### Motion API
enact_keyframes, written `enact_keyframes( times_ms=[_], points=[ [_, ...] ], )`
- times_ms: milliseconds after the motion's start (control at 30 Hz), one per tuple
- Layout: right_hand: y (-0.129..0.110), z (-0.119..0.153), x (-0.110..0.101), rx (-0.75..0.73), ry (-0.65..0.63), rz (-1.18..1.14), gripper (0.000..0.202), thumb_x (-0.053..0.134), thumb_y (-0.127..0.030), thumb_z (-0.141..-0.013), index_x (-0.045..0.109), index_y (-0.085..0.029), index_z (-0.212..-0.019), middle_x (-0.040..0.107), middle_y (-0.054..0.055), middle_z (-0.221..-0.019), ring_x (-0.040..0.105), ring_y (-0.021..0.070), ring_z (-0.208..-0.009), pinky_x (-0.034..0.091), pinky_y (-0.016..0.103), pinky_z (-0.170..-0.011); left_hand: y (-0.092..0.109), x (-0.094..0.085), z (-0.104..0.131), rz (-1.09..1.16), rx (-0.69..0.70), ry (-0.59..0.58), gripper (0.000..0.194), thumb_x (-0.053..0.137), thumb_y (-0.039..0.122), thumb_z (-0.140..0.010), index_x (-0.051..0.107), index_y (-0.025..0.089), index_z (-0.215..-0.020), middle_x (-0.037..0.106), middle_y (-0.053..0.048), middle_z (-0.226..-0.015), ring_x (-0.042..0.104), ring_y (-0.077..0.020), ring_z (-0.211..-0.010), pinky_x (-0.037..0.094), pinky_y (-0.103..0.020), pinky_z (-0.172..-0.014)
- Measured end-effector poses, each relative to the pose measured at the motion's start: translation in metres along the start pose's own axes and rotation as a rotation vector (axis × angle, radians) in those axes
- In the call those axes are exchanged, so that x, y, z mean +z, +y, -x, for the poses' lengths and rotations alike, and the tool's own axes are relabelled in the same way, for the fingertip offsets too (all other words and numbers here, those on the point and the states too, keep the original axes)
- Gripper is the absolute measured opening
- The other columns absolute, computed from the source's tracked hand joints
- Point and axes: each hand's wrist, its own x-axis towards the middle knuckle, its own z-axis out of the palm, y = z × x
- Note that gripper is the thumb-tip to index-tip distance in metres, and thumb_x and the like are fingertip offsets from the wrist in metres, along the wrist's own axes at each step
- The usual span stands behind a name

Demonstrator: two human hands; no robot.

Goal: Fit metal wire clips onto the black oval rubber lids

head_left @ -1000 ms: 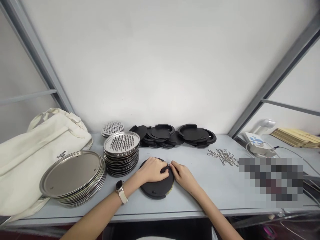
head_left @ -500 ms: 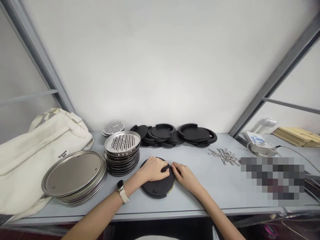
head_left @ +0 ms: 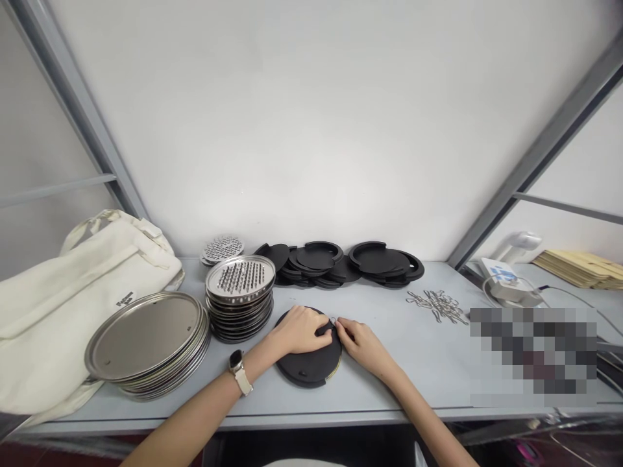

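Observation:
A black round disc [head_left: 311,366] lies flat on the table in front of me, with a thin yellowish edge showing at its lower right. My left hand [head_left: 302,329], a watch on its wrist, rests over the disc's upper part, thumb and fingers closed on it near the upper right rim. At that rim, the fingertips of my right hand [head_left: 359,342] pinch a small metal wire piece [head_left: 333,321]; its exact shape is mostly hidden. A pile of bent metal wire hooks [head_left: 438,306] is to the right.
Round metal trays [head_left: 146,337] are stacked at left by a cream cloth bag [head_left: 87,305]. Behind my left hand stands a stack of round grater plates [head_left: 241,280]. Black round holders [head_left: 318,259] line the wall. A white device [head_left: 509,282] and flat wooden-coloured pieces [head_left: 581,267] are at right.
Both hands stay at the disc's upper right rim, with only a slight shift of the right fingertips. The whole view has moved a little.

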Motion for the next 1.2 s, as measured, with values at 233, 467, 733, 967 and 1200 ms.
enact_keyframes(
  times_ms=[233, 467, 733, 967, 1200],
  points=[
    [0.0004, 0.0000, 0.0000, 0.008, -0.004, 0.005, 0.036, 0.027, -0.029, -0.094, 0.045, -0.020, -0.065, 0.056, 0.001, -0.061, 0.050, 0.0146, -0.056, 0.032, 0.025, -0.056, 0.0003, -0.0002, 0.0004, 0.020, 0.000, -0.012, 0.024, 0.049, 0.036, -0.083, 0.060, 0.019, -0.070, 0.065, -0.002, -0.068, 0.057, -0.0164, -0.059, 0.024, -0.028, -0.052],
    [0.0013, 0.0005, 0.0006, 0.008, -0.012, 0.008, 0.034, 0.028, -0.029, -0.093, 0.041, -0.020, -0.064, 0.053, 0.000, -0.059, 0.047, 0.0137, -0.054, 0.030, 0.024, -0.056, -0.0001, 0.0005, 0.0001, 0.024, -0.003, -0.006, 0.026, 0.047, 0.036, -0.083, 0.059, 0.019, -0.068, 0.064, -0.002, -0.066, 0.055, -0.0158, -0.057, 0.022, -0.028, -0.052],
    [-0.0010, 0.0001, -0.0003, 0.020, -0.009, 0.005, 0.033, 0.029, -0.027, -0.092, 0.041, -0.019, -0.062, 0.052, 0.000, -0.057, 0.045, 0.0131, -0.053, 0.029, 0.024, -0.054, 0.0005, -0.0017, 0.0000, 0.038, -0.013, -0.019, 0.027, 0.047, 0.037, -0.083, 0.060, 0.019, -0.069, 0.063, -0.003, -0.066, 0.056, -0.0163, -0.058, 0.023, -0.028, -0.053],
    [-0.0019, 0.0003, -0.0016, 0.016, -0.006, 0.005, 0.033, 0.030, -0.025, -0.090, 0.042, -0.019, -0.060, 0.049, -0.001, -0.055, 0.042, 0.0123, -0.051, 0.028, 0.024, -0.052, 0.0007, 0.0000, 0.0006, 0.045, -0.006, -0.028, 0.026, 0.047, 0.036, -0.084, 0.060, 0.019, -0.070, 0.064, -0.003, -0.068, 0.057, -0.0164, -0.059, 0.026, -0.028, -0.053],
    [-0.0036, 0.0011, -0.0033, 0.020, 0.003, 0.009, 0.031, 0.033, -0.024, -0.088, 0.041, -0.019, -0.058, 0.045, -0.002, -0.053, 0.038, 0.0116, -0.050, 0.027, 0.023, -0.050, 0.0010, 0.0000, 0.0002, 0.037, 0.004, -0.023, 0.025, 0.048, 0.036, -0.084, 0.059, 0.019, -0.069, 0.064, -0.002, -0.067, 0.057, -0.0161, -0.059, 0.025, -0.028, -0.053]
  ],
)
